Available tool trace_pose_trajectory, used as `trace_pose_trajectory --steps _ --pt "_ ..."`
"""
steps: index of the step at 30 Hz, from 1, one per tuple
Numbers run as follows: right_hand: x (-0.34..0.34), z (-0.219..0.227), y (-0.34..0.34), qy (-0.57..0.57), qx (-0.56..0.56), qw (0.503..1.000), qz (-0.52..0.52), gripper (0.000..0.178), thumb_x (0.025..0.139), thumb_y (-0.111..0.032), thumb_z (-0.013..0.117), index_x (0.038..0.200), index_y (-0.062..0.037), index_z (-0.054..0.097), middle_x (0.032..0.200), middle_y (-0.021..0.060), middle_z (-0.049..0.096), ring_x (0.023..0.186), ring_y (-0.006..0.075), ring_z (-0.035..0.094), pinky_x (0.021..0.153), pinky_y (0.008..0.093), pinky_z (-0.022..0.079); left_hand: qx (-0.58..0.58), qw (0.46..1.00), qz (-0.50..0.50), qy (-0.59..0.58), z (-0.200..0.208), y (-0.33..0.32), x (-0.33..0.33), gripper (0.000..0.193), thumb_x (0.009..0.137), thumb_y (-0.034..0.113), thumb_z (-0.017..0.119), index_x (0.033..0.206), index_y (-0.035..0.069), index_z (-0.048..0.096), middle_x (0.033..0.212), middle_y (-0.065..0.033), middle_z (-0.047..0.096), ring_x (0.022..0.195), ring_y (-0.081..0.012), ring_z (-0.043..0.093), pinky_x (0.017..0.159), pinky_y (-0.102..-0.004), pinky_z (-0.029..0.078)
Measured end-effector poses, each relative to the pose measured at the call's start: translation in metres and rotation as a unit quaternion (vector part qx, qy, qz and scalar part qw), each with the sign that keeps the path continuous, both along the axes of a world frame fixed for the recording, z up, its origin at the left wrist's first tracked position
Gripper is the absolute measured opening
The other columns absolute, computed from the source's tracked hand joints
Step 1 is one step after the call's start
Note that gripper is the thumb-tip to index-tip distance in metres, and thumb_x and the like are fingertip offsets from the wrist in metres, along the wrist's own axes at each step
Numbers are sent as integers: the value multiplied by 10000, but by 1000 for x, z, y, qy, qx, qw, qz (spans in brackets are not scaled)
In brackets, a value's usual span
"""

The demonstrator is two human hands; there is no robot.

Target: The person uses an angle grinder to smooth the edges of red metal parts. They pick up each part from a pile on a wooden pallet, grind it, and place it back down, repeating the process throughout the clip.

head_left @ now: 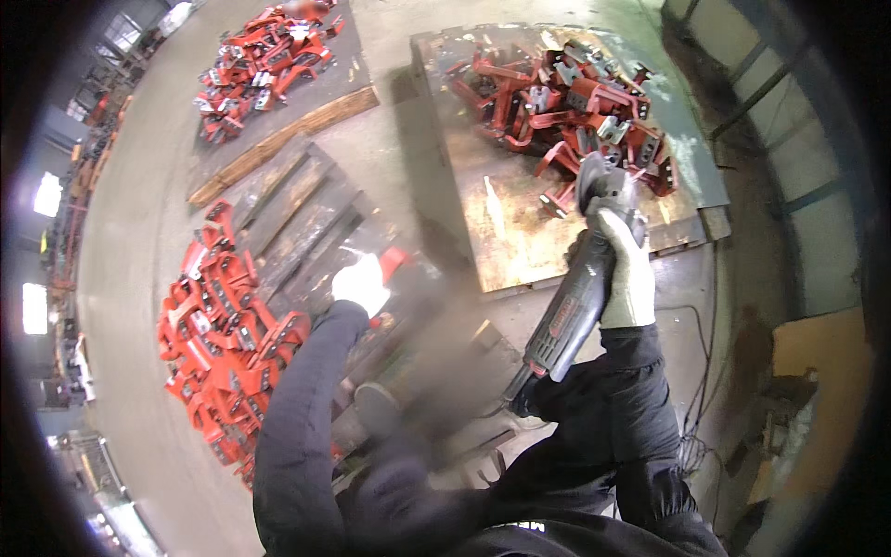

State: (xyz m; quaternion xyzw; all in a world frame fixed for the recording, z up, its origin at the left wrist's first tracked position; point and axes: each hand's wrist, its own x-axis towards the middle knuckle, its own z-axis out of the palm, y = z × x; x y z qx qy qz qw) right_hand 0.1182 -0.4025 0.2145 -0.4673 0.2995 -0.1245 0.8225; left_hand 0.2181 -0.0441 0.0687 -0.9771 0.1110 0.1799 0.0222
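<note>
My right hand (629,278), in a white glove, is wrapped round a dark angle grinder (574,302). The grinder's disc (590,182) points away from me, in front of the near edge of a heap of red metal brackets (566,116). My left hand (360,284), also gloved and washed out by glare, is closed on a red metal bracket (394,261). Only bits of that bracket show past the glove; the hand hides the rest. To its left lies another pile of red brackets (223,343).
The far heap rests on a wooden pallet top (520,246). Further back at the left, more red brackets (264,65) lie on another board. A slatted wooden pallet (292,200) stands beside my left hand. Cables (691,436) run along the floor at the right, near a cardboard sheet (821,362).
</note>
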Motion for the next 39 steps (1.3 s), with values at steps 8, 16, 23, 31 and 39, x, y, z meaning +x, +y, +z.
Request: trace_pose_trajectory --steps 8,16,23,31,39 --pt "-8 -62 -78 -34 -100 990 89 431 1012 -344 585 1343 -68 612 1140 66 633 1039 184 592 930 347 496 -143 979 -78 -120 152 -195 115 381 807 422 692 1014 108 754 991 -160 746 908 -355 723 791 -467 576" --pt "-14 -47 -85 -48 -167 983 55 494 1007 -392 571 1403 -96 564 1241 110 617 1102 231 606 974 349 507 -323 922 44 -211 193 -179 121 507 846 397 685 1210 46 654 1189 -248 671 1127 -360 661 947 -459 529" --pt "-10 -44 -48 -58 -211 969 113 456 1007 -395 560 1347 -92 601 1137 87 611 1001 219 589 920 352 496 -227 927 257 -151 47 94 -86 394 963 389 521 1190 85 626 1088 -189 697 1039 -384 661 908 -485 526" --pt "-1 -51 28 1 -210 957 202 457 1024 -363 557 1405 -110 557 1261 88 607 1085 209 603 974 352 495 -127 800 531 -249 -38 309 -237 400 898 393 637 1178 110 667 1153 -199 682 1089 -368 653 947 -464 518" --pt "28 -67 111 77 -155 965 197 413 1004 -390 602 1304 -106 589 1055 45 647 873 169 619 798 303 524 -191 674 666 -257 -94 529 -202 321 978 338 546 991 68 718 899 -120 728 949 -331 694 845 -436 539"
